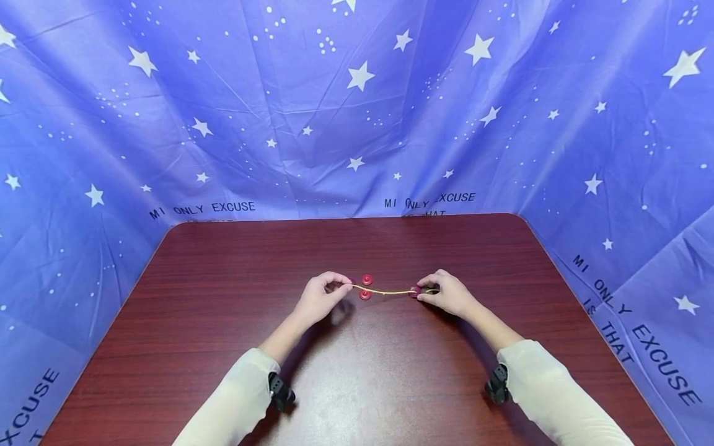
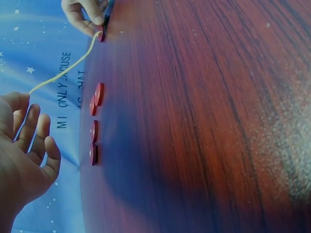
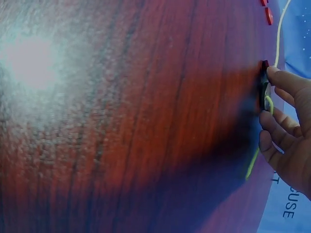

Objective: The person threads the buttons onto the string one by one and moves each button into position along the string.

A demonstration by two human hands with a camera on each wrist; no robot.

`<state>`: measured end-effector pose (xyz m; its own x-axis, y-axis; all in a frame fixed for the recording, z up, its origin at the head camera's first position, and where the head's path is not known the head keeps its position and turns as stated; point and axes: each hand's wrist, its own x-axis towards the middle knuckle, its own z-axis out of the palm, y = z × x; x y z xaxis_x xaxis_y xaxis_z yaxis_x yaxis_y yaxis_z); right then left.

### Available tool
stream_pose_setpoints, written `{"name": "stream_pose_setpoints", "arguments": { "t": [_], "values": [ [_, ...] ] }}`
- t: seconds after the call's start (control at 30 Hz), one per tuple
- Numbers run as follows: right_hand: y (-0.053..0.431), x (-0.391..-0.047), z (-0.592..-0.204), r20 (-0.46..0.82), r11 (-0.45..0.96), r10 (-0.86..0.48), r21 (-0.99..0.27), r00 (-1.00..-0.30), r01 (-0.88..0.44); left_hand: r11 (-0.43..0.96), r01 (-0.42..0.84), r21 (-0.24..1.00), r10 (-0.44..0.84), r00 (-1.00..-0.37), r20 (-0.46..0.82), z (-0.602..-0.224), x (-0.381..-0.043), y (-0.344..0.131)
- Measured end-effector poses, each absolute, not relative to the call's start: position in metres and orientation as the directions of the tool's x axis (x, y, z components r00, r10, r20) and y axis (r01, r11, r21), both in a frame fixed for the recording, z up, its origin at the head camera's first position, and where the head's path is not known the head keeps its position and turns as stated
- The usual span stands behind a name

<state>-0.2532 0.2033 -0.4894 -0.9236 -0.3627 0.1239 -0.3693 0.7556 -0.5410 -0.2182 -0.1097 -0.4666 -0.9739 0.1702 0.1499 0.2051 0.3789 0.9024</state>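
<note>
A thin yellow cord (image 1: 385,292) stretches between the two hands with a slight sag. My left hand (image 1: 322,296) pinches its left end between thumb and index finger, above the table. At the cord's right part, thumb and index finger of my right hand (image 1: 446,294) hold a small red disc (image 2: 101,34) close to the tabletop. The cord meets this disc, and its loose tail (image 3: 253,164) trails beyond the right fingers. Two red round discs (image 1: 366,280) (image 1: 365,295) lie between the hands; the left wrist view shows several, including one disc (image 2: 94,131) nearer my left hand.
The dark red wood-grain table (image 1: 346,371) carries a bright glare patch near its front. Behind and beside it hangs a blue curtain (image 1: 312,93) with white stars and lettering. Black wrist cameras sit at both sleeve cuffs.
</note>
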Motion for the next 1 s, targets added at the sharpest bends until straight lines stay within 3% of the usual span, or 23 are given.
{"name": "stream_pose_setpoints", "arguments": {
  "t": [1.0],
  "values": [
    [0.144,-0.252,-0.455,0.193,0.625,-0.402,-0.656,-0.895,-0.422,0.358,0.252,0.899,0.202,-0.961,0.189,-0.464,-0.225,-0.096]
  ]
}}
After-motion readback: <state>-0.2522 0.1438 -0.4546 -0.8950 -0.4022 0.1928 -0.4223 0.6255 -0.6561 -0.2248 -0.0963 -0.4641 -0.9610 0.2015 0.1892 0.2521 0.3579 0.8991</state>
